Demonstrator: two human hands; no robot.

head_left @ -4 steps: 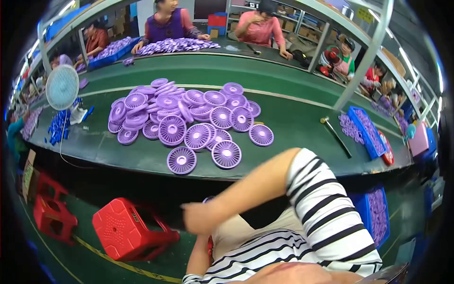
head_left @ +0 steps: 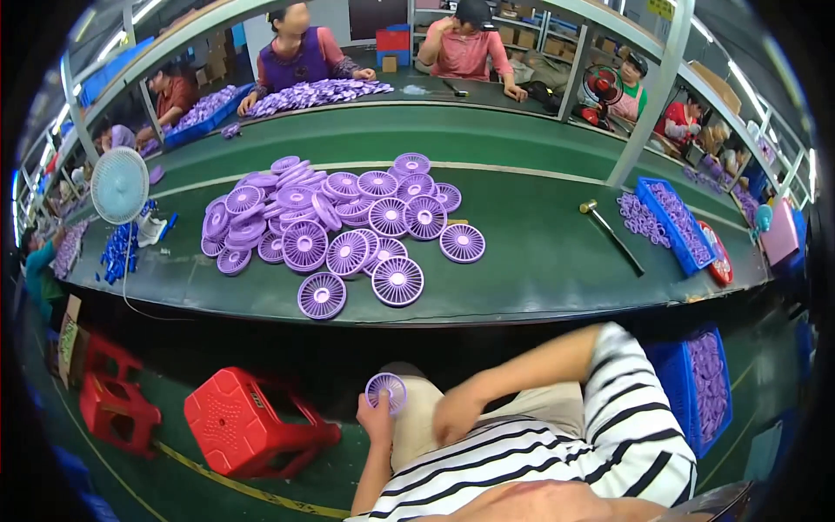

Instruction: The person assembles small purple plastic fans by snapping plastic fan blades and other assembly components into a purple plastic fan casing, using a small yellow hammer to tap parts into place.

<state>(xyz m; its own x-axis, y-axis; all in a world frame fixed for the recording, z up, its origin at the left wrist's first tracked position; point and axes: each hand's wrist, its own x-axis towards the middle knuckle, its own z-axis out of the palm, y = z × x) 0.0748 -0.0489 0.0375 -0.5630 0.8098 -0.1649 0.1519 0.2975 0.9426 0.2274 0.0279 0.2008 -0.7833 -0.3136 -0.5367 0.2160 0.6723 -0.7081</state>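
Head view: left hand (head_left: 377, 419), fingers closed on one purple slotted disc (head_left: 391, 387), a digit laid over the slotted face, the other fingers mostly hidden; place, clear of the desk (head_left: 513, 274) on its near side, at the outer side of the left knee, face toward the camera. Right hand (head_left: 458, 411), above the lap, back uppermost, slightly blurred; fingers bent downward, tips concealed; exact opening, contents and contact with the pale trousers (head_left: 413, 428): cannot tell. On the desk, left of centre: one heap of purple slotted discs (head_left: 304, 204), overlapping, many tilted, a few flatter along the front and right margin. Right of heap, well apart: one hammer (head_left: 617, 242), dark handle, lying aslant. Farther right: loose purple rings (head_left: 641, 219), just beside a blue tray (head_left: 697, 266) filled with more of the same. Far left: one pale round fan (head_left: 120, 185), upright, with blue pieces (head_left: 117, 252) bunched below. On the floor, left: red stools (head_left: 217, 418), two in number. Lower right, below desk level: one blue crate (head_left: 670, 387) of purple parts. Across the desk: several co-workers (head_left: 470, 52), seated, with purple parts (head_left: 317, 94) heaped before one in a purple vest.
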